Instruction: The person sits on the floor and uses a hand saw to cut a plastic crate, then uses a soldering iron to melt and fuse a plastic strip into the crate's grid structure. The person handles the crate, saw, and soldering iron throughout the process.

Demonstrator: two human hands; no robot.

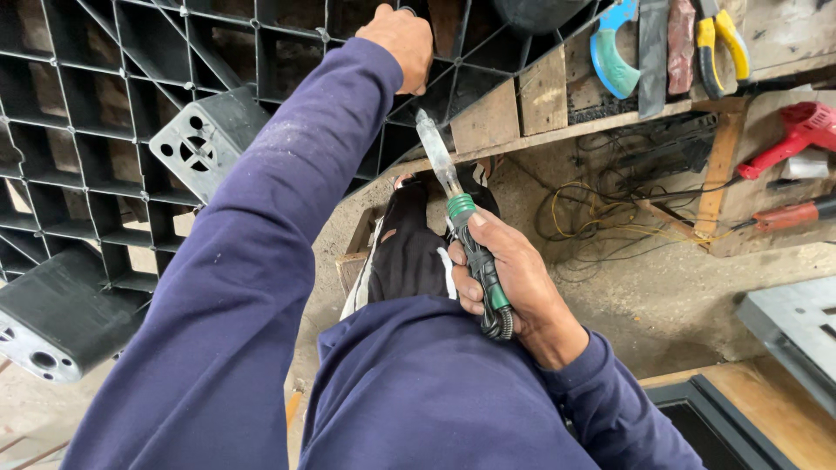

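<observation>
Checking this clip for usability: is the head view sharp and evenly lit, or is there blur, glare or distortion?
Head view: soft daylight, no glare; the right hand and its tool are sharp; the left hand on the black plastic grid is slightly soft; wide-angle bending stretches the near sleeves at the edges.

Left hand (402,45) extended, gripping; right hand (515,287) fisted, clenched.

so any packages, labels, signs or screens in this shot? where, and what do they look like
None that I can make out: no package, label, sign or screen.
Left hand: grips the black plastic grid pallet, upper left.
Right hand: holds a soldering-iron-like tool, green and black handle, pale tip.
Wooden shelf, upper right: hand tools, one blue-green handle, one yellow.
Red tool, far right, no marking readable.
</observation>
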